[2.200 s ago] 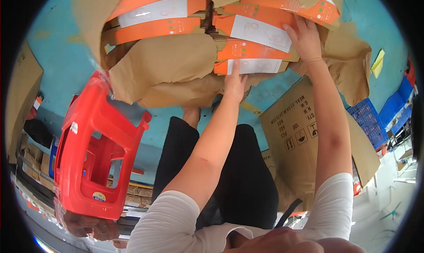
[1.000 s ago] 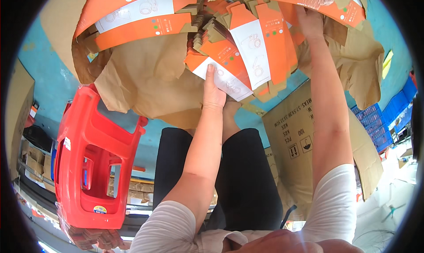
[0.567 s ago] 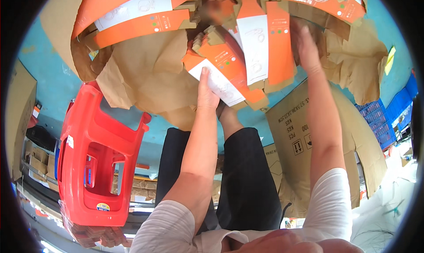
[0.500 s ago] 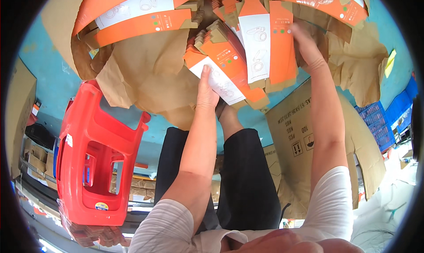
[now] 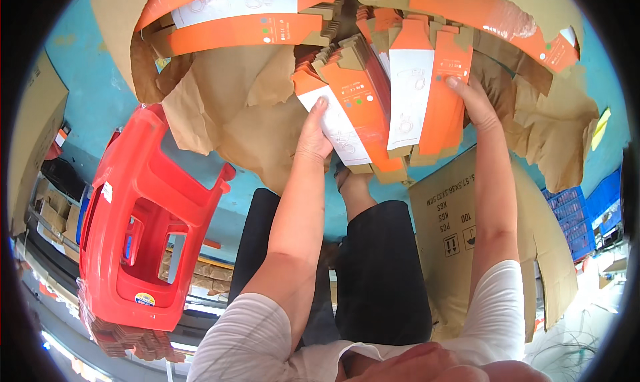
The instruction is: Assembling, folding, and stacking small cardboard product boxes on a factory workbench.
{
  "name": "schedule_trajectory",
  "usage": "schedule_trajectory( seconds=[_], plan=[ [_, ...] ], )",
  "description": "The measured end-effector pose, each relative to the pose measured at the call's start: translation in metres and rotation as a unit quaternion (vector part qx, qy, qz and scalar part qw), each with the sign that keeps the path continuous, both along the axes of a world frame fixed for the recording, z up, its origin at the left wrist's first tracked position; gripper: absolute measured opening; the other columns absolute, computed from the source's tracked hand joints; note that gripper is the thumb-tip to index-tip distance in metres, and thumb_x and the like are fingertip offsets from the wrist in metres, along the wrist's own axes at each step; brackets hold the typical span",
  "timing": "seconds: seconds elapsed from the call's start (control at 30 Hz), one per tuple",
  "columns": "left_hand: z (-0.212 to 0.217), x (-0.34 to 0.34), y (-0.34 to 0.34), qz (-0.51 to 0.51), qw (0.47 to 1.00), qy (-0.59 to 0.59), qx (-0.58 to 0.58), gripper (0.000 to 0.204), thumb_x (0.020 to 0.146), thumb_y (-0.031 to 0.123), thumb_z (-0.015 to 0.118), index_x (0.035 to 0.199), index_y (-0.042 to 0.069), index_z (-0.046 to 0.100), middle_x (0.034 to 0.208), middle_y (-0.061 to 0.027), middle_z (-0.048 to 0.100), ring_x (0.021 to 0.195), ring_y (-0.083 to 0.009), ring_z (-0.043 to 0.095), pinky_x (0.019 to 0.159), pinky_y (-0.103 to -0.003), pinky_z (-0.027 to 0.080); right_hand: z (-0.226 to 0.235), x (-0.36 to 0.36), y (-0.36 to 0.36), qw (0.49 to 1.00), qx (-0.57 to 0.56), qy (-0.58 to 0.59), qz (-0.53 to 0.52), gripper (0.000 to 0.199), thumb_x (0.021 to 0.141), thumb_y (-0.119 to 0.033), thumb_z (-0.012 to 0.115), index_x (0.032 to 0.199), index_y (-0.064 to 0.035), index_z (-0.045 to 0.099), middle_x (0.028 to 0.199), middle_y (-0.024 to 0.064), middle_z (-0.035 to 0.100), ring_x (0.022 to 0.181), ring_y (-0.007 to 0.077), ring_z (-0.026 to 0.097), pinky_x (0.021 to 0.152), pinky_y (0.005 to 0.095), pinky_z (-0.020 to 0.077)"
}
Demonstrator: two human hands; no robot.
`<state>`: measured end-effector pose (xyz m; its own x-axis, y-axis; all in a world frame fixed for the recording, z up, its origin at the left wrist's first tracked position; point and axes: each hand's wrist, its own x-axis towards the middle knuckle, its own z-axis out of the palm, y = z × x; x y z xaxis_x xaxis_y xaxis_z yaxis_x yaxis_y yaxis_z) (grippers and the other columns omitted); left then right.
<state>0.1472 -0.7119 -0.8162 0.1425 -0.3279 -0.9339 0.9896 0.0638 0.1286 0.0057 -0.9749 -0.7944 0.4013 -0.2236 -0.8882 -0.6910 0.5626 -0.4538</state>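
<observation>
From the head view, the left hand sits just left of centre in the upper half, fingers stretched flat against the near face of a stack of flattened orange-and-white cartons. The right hand is to the right of it, upper centre-right, palm and fingers pressed along the stack's right edge; neither hand is closed into a fist, both clamp the stack between them. Against the picture half a second earlier, the stack stands a little more upright and the right hand has slid lower down its side. Torn brown wrapping paper spreads behind and left of the cartons. A red plastic stool lies tipped at lower left, and a printed cardboard box sits at right centre, both unchanged.
</observation>
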Motion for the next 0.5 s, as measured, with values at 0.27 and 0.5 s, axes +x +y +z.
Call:
schedule_trajectory(
  seconds=[0.27, 0.5],
  plan=[
    [-0.004, 0.01, 0.006, -0.019, 0.999, 0.028, 0.009, 0.059, 0.085, 0.044, 0.047, 0.127, 0.003, 0.037, 0.125, -0.015, 0.046, 0.114, -0.032, 0.045, 0.097, -0.049, 0.035, 0.012, 0.007, -0.017, 0.989, 0.148, -0.007, 0.002, 0.099, 0.062, -0.042, 0.071, 0.136, 0.0014, 0.021, 0.134, 0.0176, 0.035, 0.124, 0.0257, 0.033, 0.103, 0.0361, 0.0258],
    [0.024, 0.016, 0.0, -0.077, 0.996, 0.039, 0.034, 0.055, 0.078, 0.037, 0.063, 0.118, 0.003, 0.048, 0.112, -0.0131, 0.057, 0.102, -0.0261, 0.054, 0.09, -0.038, 0.042, 0.035, -0.023, 0.012, 0.996, 0.071, -0.053, 0.012, 0.089, 0.067, -0.035, 0.068, 0.135, 0.001, 0.023, 0.131, 0.0128, 0.039, 0.122, 0.0222, 0.035, 0.101, 0.0349, 0.0271]
  ],
)
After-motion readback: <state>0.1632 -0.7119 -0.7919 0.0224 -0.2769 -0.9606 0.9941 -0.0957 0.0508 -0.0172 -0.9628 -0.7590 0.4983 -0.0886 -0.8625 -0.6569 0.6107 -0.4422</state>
